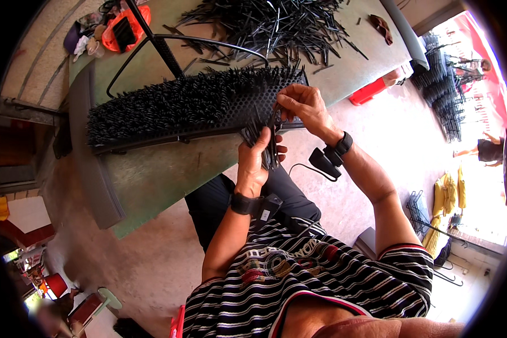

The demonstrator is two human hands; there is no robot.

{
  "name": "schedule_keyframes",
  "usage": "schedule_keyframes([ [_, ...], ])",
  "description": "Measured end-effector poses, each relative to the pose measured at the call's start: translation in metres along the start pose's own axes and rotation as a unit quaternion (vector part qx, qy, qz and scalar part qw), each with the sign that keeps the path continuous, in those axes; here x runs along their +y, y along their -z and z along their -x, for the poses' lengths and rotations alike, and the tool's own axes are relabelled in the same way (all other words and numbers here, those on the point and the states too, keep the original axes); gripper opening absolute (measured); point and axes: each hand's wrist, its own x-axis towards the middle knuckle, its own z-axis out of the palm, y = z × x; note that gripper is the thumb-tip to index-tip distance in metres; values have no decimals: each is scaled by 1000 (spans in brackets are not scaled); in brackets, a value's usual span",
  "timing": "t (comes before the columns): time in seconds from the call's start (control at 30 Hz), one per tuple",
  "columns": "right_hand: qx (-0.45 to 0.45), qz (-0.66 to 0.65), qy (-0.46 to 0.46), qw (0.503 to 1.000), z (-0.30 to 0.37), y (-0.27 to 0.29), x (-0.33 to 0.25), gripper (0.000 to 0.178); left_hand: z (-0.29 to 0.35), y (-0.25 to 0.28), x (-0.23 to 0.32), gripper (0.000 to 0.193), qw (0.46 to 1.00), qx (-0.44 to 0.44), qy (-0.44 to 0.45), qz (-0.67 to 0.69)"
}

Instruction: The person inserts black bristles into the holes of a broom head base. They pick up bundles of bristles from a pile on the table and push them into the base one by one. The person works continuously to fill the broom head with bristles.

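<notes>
In front of me on the table lies a long black perforated panel (235,112). Dense black tufts (160,107) cover its left and middle; bare holes show toward the right end. My left hand (253,163) is closed around a bundle of thin black strips (272,149), just in front of the panel's right part. Over the panel's right end, my right hand (307,108) has thumb and fingers pinched together, close to the bundle's upper ends. What sits in that pinch is too small and dark to make out.
A large heap of loose black strips (265,25) covers the far part of the green table (163,191). A black metal frame (172,53) rises behind the panel. An orange bag (130,31) sits far left. Black stacked racks (442,84) and people stand at right.
</notes>
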Motion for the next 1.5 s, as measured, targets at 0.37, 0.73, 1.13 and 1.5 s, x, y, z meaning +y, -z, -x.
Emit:
schedule_keyframes([
  [0.37,17,11,-9,1000,3,7,12,19,-5,3,-6,24,998,21,-44,-34],
  [0.73,232,133,284,921,-20,6,1,15,-3,-2,-2,20,998,67,-17,4],
  [1.13,99,451,328,824,-36,10,1,10,2,-10,1,13,994,94,-54,-18],
  [1.5,-106,350,161,917,3,-25,-1,23,-4,-7,-10,18,990,40,-93,-103],
])
